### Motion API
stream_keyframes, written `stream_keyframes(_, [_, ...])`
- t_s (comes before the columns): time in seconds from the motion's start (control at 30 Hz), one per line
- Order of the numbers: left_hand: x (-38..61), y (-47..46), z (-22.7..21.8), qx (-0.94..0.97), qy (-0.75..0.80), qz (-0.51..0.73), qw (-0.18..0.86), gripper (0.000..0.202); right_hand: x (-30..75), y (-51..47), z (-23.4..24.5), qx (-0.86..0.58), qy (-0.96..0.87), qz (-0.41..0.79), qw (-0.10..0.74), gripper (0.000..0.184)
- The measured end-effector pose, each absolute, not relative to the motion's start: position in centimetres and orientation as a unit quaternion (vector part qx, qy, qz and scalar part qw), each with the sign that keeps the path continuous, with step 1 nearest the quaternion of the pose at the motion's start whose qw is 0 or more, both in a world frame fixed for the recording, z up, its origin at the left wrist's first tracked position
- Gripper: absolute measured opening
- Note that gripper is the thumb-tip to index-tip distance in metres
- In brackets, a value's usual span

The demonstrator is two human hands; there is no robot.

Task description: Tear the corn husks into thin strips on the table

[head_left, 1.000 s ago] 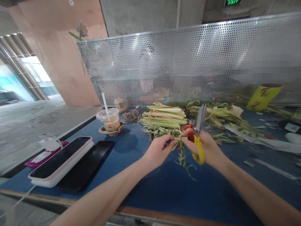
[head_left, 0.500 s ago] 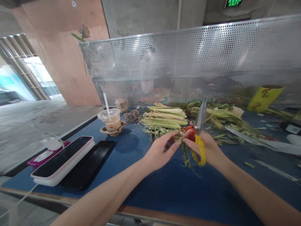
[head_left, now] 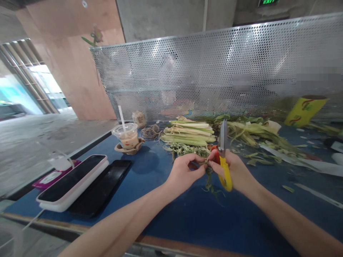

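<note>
My left hand [head_left: 185, 169] is closed in a pinch on a thin green herb sprig [head_left: 210, 182], whose leafy end hangs below the fingers. My right hand [head_left: 233, 167] pinches the same sprig close to the left fingertips. Scissors with a yellow and red handle [head_left: 226, 175] also sit in the right hand, blades pointing up and away. Just beyond the hands lies a pile of small-leaved herbs [head_left: 184, 149]. Behind that pile, cut pale green stalks [head_left: 189, 132] are laid side by side.
Long leaves and husks [head_left: 246, 132] lie at the back right, near a yellow roll [head_left: 305, 110]. An iced drink cup [head_left: 127, 137], twine [head_left: 150, 132], a black phone [head_left: 100, 187] and a pink-edged phone [head_left: 72, 180] are to the left. A perforated metal screen [head_left: 144, 78] borders the table's back.
The scissors in my right hand have swung slightly left, their blades more upright. Both hands have come closer together on the sprig, which hangs a little lower.
</note>
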State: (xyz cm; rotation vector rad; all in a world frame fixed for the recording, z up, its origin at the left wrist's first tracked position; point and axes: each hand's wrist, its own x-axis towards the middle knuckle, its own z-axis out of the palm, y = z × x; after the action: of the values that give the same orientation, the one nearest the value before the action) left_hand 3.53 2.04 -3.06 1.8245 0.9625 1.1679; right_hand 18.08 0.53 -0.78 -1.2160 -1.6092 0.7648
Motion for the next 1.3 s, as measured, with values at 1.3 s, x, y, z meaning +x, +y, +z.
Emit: stream_keyframes(1.3, [2.2,4.6,-2.3,0.712,0.303,0.622,0.116,0.010,18.1,3.0,-2.5,-0.447,-0.580,0.446,0.515,0.046])
